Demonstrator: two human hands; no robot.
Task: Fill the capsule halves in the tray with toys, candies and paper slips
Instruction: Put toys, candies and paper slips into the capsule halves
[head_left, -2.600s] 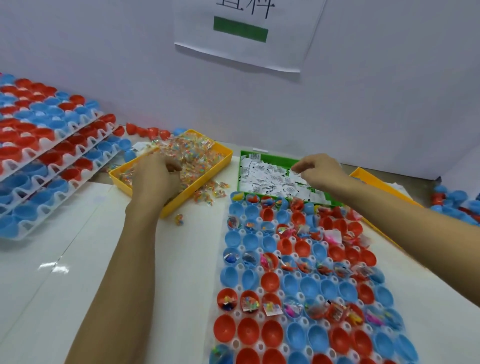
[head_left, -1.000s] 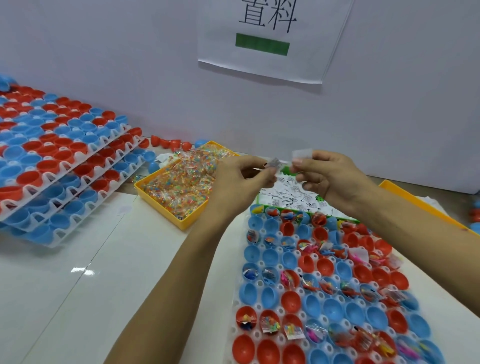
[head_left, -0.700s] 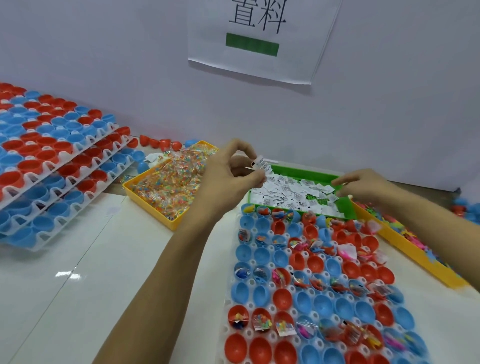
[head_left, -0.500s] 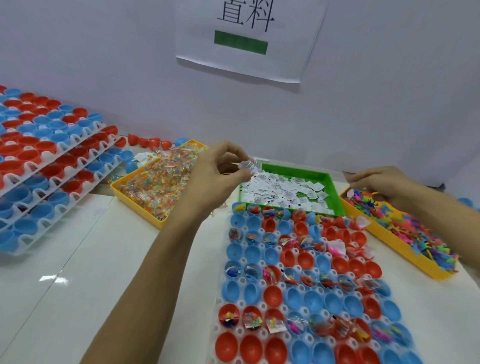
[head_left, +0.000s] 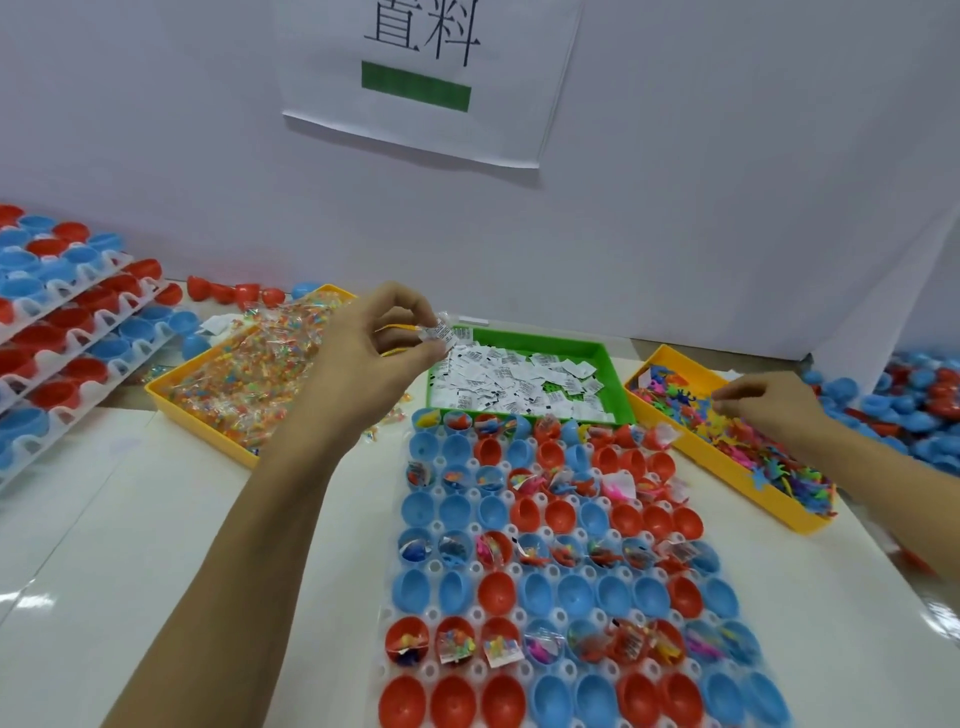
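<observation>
GRIP: left hand (head_left: 371, 358) pinches paper slip (head_left: 440, 332) and a candy over green bin (head_left: 615, 374); right hand (head_left: 763, 405) curls into toy bin (head_left: 727, 462), hold unclear | RISK: slip could slide out, missing an empty cup in tray (head_left: 558, 618) | SURFACE: white glossy table (head_left: 130, 519), white wall with sign (head_left: 426, 78), stacked trays (head_left: 67, 322) at left

Capsule halves (head_left: 537, 592) red & blue; slip bin (head_left: 613, 379) green; candy bin (head_left: 208, 415) & toy bin (head_left: 727, 467) yellow.
</observation>
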